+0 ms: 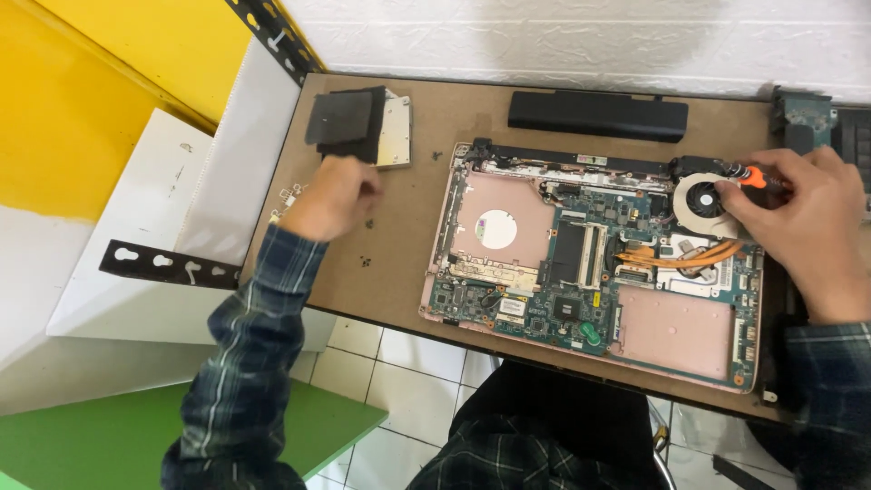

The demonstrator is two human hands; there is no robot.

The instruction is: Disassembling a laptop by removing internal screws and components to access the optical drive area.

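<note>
Left hand (331, 195) rests curled near the table's (399, 281) left edge, beside loose screws (366, 261); whether it holds anything is unclear. Opened pink laptop (594, 268) lies centre-right, circuit board bare. Right hand (803, 222) grips an orange screwdriver (751, 177) at the fan (703, 201). A slip could gouge the board; screws might roll off.

The opened laptop base (590, 263) lies on the brown table (399, 254), circuit board bare. At its far right corner the right hand (803, 218) grips an orange-handled screwdriver (755, 178) over the round cooling fan (703, 204). Left of the laptop, the left hand (328, 195) is curled on the tabletop near small dark screws (366, 261). Beyond that hand sits a removed drive (363, 125); behind the laptop lies a long black battery (597, 114).
</note>
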